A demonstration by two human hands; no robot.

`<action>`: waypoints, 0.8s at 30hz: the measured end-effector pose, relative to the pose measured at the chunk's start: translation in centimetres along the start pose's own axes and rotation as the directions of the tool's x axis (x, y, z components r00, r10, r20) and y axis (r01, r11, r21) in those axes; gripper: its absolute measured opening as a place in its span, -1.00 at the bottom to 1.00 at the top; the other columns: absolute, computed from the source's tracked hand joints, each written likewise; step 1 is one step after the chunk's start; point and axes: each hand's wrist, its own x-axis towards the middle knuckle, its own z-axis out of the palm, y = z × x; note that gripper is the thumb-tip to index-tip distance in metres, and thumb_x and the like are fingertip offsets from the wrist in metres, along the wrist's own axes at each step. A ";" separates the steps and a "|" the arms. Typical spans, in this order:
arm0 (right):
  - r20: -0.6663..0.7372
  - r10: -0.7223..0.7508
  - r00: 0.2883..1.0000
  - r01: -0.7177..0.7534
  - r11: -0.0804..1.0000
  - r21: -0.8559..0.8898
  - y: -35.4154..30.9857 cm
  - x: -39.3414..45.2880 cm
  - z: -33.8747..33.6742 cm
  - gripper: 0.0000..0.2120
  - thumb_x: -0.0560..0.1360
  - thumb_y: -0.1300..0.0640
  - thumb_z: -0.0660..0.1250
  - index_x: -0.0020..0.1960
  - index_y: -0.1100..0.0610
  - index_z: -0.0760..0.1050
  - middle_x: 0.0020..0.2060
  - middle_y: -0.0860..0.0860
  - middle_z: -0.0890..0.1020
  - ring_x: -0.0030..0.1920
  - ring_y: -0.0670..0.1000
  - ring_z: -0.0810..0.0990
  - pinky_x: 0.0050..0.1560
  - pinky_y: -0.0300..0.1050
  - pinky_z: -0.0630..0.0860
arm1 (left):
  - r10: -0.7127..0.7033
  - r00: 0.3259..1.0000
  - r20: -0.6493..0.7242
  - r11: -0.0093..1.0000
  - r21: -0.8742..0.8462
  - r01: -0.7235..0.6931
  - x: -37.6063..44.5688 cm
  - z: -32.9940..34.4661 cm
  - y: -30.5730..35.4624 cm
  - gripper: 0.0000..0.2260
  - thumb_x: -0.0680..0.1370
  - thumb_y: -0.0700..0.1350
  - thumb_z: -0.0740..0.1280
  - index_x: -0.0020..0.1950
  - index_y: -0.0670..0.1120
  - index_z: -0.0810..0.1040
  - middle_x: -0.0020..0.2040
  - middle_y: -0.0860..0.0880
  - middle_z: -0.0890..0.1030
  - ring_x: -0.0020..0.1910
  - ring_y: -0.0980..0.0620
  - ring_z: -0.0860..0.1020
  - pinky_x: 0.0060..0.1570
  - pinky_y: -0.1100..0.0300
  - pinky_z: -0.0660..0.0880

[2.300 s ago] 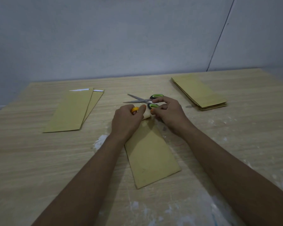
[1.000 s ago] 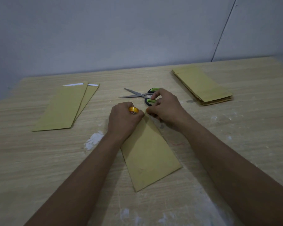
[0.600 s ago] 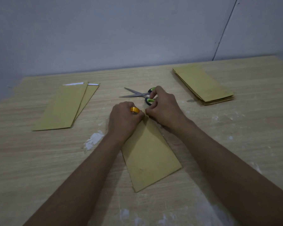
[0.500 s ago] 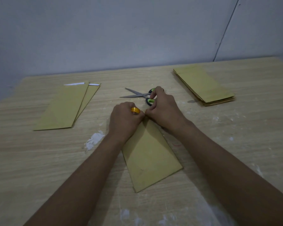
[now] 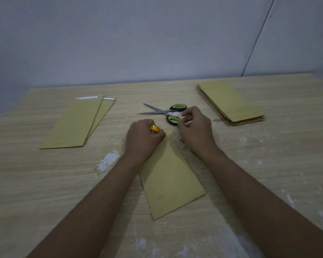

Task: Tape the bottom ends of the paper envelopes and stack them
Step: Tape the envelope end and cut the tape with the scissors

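A brown paper envelope (image 5: pixel 172 180) lies lengthwise on the wooden table (image 5: pixel 268 164) in front of me. Its far end sits between my hands. My left hand (image 5: pixel 143 141) rests on that end's left corner and grips a small orange tape roll (image 5: pixel 154 129). My right hand (image 5: pixel 196 132) is a short way to the right of it, fingers curled, thumb and fingers pinching what looks like the tape's free end; the clear strip is barely visible. Two taped envelopes (image 5: pixel 76 121) overlap at the left. A stack of envelopes (image 5: pixel 231 103) lies at the right.
Scissors (image 5: pixel 162 112) with green-and-black handles lie just beyond my hands, blades pointing left, one handle touching my right fingers. White smears (image 5: pixel 107 161) mark the table. A grey wall (image 5: pixel 157 43) stands behind the table's far edge.
My right hand has drawn a little to the right, away from my left hand, opening a gap over the envelope's far end. The left hand and the roll stayed put.
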 end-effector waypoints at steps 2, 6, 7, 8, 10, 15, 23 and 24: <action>0.101 -0.161 0.982 0.167 0.985 -0.051 -0.1 -1.2 0.3 -0.73 0.47 0.35 0.29 0.12 0.15 0.58 -0.05 0.04 0.66 -0.11 -0.05 0.60 -0.07 -0.19 0.55 | 0.001 1.000 0.010 1.000 0.000 -0.001 0.0 -0.1 0.0 -0.72 0.40 -0.10 0.45 -0.40 -0.13 0.41 -0.43 -0.10 0.44 -0.40 -0.03 0.39 -0.37 0.02 0.37; 0.317 -0.257 0.913 0.344 0.902 -0.259 -0.4 -2.8 1.1 -0.57 0.55 0.25 0.24 0.42 0.14 0.44 0.25 0.12 0.60 0.25 0.09 0.54 0.28 0.00 0.45 | 0.013 1.000 0.002 0.999 -0.030 -0.013 0.0 -0.1 -0.2 -0.72 0.42 -0.11 0.44 -0.40 -0.14 0.41 -0.44 -0.11 0.45 -0.42 -0.02 0.38 -0.39 0.02 0.33; 0.343 -0.258 0.903 0.373 0.867 -0.330 -0.6 -3.0 1.1 -0.55 0.58 0.23 0.21 0.47 0.12 0.39 0.26 0.11 0.59 0.26 0.11 0.52 0.27 -0.02 0.42 | 0.008 1.000 0.002 1.000 -0.028 -0.008 -0.1 -0.1 -0.2 -0.71 0.43 -0.11 0.44 -0.40 -0.13 0.41 -0.45 -0.10 0.45 -0.42 0.01 0.36 -0.39 0.03 0.31; 0.374 -0.249 0.893 0.396 0.831 -0.392 -0.9 -3.3 1.0 -0.53 0.60 0.20 0.18 0.50 0.10 0.33 0.27 0.11 0.57 0.26 0.11 0.50 0.24 -0.05 0.38 | 0.003 1.000 0.005 1.000 -0.029 -0.003 -0.2 -0.2 -0.1 -0.70 0.44 -0.10 0.43 -0.40 -0.12 0.40 -0.45 -0.09 0.45 -0.43 0.03 0.36 -0.39 0.05 0.30; 0.407 -0.223 0.886 0.412 0.780 -0.472 -1.3 -3.6 1.0 -0.51 0.64 0.17 0.11 0.56 0.10 0.21 0.27 0.12 0.55 0.24 0.12 0.48 0.15 -0.07 0.35 | -0.004 1.000 0.019 0.999 -0.034 0.005 -0.3 -0.5 -0.1 -0.72 0.46 -0.08 0.43 -0.37 -0.15 0.44 -0.42 -0.09 0.48 -0.40 0.02 0.40 -0.36 0.05 0.33; 0.431 -0.170 0.886 0.425 0.670 -0.609 -2.1 -4.2 1.1 -0.49 0.66 0.20 0.01 0.60 0.19 0.02 0.22 0.17 0.53 0.17 0.16 0.49 0.02 -0.04 0.30 | -0.032 0.994 0.104 0.975 -0.214 0.054 -0.3 -2.6 -0.9 -0.79 0.53 0.03 0.41 -0.15 -0.11 0.62 -0.14 -0.01 0.61 -0.13 0.08 0.55 -0.20 0.24 0.43; 0.448 -0.155 0.880 0.428 0.667 -0.610 -2.0 -4.4 1.2 -0.51 0.65 0.21 0.03 0.58 0.08 0.16 0.44 0.07 0.42 0.38 0.08 0.40 0.28 -0.07 0.28 | -0.045 0.997 -0.061 0.984 -0.174 0.034 -0.4 -3.3 -1.3 -0.60 0.48 -0.03 0.48 -0.43 -0.14 0.38 -0.48 -0.02 0.32 -0.48 0.12 0.28 -0.43 0.31 0.23; 0.451 -0.154 0.879 0.428 0.669 -0.607 -2.0 -4.4 1.2 -0.50 0.65 0.22 0.03 0.58 0.07 0.17 0.47 0.05 0.40 0.40 0.06 0.38 0.31 -0.08 0.26 | -0.052 0.995 -0.081 0.985 -0.170 0.038 -0.4 -3.6 -1.4 -0.58 0.47 -0.03 0.49 -0.45 -0.12 0.35 -0.49 -0.01 0.28 -0.50 0.11 0.26 -0.45 0.30 0.22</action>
